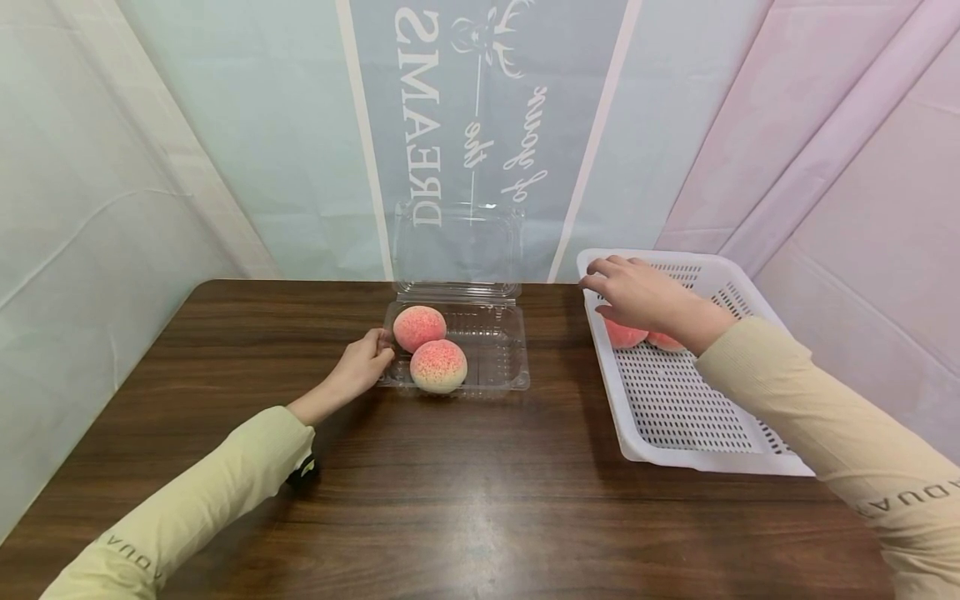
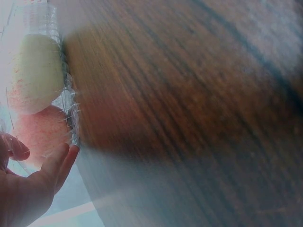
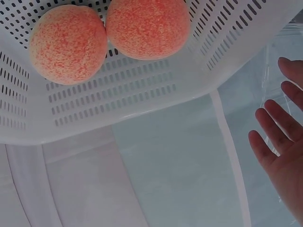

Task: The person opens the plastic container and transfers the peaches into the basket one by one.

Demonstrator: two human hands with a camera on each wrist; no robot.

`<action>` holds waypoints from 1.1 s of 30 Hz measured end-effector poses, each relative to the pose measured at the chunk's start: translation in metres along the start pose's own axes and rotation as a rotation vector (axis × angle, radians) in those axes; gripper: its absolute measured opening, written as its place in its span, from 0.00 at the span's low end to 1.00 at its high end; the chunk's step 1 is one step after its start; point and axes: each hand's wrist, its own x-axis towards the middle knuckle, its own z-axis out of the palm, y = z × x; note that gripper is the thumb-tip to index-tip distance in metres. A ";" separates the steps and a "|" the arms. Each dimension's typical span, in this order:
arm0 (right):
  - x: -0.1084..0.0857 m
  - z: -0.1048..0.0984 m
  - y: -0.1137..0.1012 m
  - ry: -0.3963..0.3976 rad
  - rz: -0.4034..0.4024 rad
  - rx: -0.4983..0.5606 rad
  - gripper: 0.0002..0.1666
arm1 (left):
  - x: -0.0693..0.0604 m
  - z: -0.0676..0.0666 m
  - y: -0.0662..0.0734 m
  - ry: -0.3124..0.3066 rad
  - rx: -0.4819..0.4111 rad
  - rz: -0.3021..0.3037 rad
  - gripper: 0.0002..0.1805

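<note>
At the left edge of a clear plastic clamshell box [image 1: 491,343], my left hand [image 1: 362,364] pinches the rim between thumb and fingers. Two pink and cream peaches lie in the box: a rear one [image 1: 419,327] close to those fingers, and a front one [image 1: 438,368] touching it. The right hand [image 1: 636,293] hovers over the far left part of a white basket [image 1: 609,400], fingers spread and holding nothing. Beneath it sit two more peaches, partly hidden in the head view; the right wrist view shows them side by side, one peach [image 3: 68,45] touching the other [image 3: 147,26].
The box's transparent lid [image 1: 457,246] stands raised at the back, against a hanging cloth [image 1: 300,167] with printed letters. Both containers rest on a dark wooden table [image 1: 450,500]. Pale cloth walls rise behind and at both sides.
</note>
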 end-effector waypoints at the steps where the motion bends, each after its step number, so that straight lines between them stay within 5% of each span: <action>1: 0.000 0.000 0.000 0.004 -0.003 0.000 0.21 | 0.000 0.000 0.000 0.000 0.001 0.000 0.22; 33: 0.010 -0.011 -0.014 -0.054 0.035 0.155 0.20 | 0.000 0.000 -0.001 0.001 0.021 0.000 0.22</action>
